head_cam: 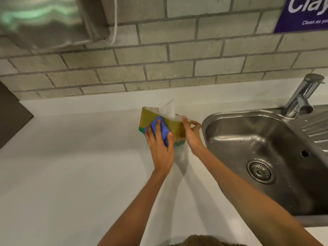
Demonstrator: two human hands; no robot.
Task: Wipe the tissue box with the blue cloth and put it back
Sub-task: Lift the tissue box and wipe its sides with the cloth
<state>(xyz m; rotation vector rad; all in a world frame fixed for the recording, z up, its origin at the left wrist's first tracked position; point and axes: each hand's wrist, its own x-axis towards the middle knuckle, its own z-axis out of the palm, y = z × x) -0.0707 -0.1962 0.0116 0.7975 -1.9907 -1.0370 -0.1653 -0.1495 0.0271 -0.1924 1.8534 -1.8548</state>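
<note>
A yellow-green tissue box (174, 127) with a white tissue sticking out of its top is tilted on the white counter (71, 166), near the sink. My left hand (160, 148) presses a folded blue cloth (160, 129) flat against the box's near side. My right hand (190, 135) grips the box's right end, thumb on the near face and fingers behind it. The lower part of the box is hidden behind my left hand.
A steel sink (266, 148) with a drain and a tap (301, 95) lies right of the box. A grey tiled wall runs behind the counter. A steel dispenser (44, 20) hangs at the upper left, a purple sign (305, 13) at the upper right.
</note>
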